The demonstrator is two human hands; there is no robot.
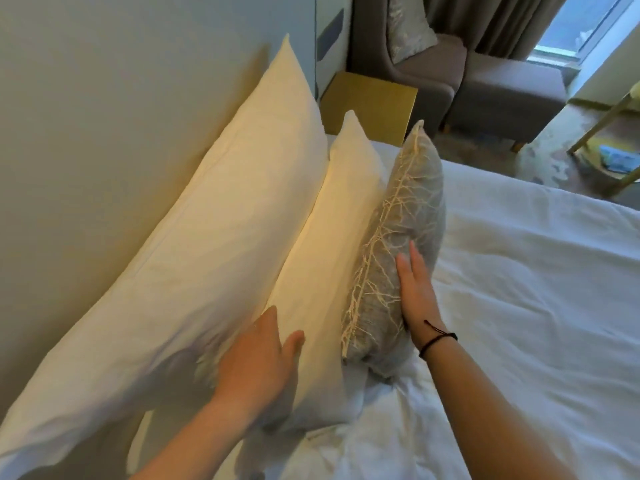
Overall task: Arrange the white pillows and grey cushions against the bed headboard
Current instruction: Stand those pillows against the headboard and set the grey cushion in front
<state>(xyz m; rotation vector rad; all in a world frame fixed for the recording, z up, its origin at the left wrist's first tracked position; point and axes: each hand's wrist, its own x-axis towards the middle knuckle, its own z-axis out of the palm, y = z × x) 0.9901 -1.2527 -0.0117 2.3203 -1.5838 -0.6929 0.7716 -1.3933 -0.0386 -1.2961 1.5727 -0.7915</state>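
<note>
Nearest, the left hand (256,355) lies flat, fingers straight, in the seam between the back pillow (207,237) and the front pillow (329,258), its thumb on the front one. It presses and clamps nothing. Just right of it, the right hand (415,292) lies open against the bed-side face of the grey cushion (405,237), fingers straight and pointing away from the camera; it too holds nothing, only pushes.

The three stand on edge in rows on the bed (519,271): back pillow against the headboard (104,116), front pillow leaning on it, cushion leaning on that. Their long axes run near to far, parallel to the headboard, which lies to the left.

So the cushion sits directly left of the right palm, and that hand is plainly the nearer one to it. Any further seating is likely a leftward push, square to the cushion's long axis. Its near corner sinks into rumpled sheet and looks least settled.

Far off stand a gold nightstand (370,105) and a grey armchair (415,64).
</note>
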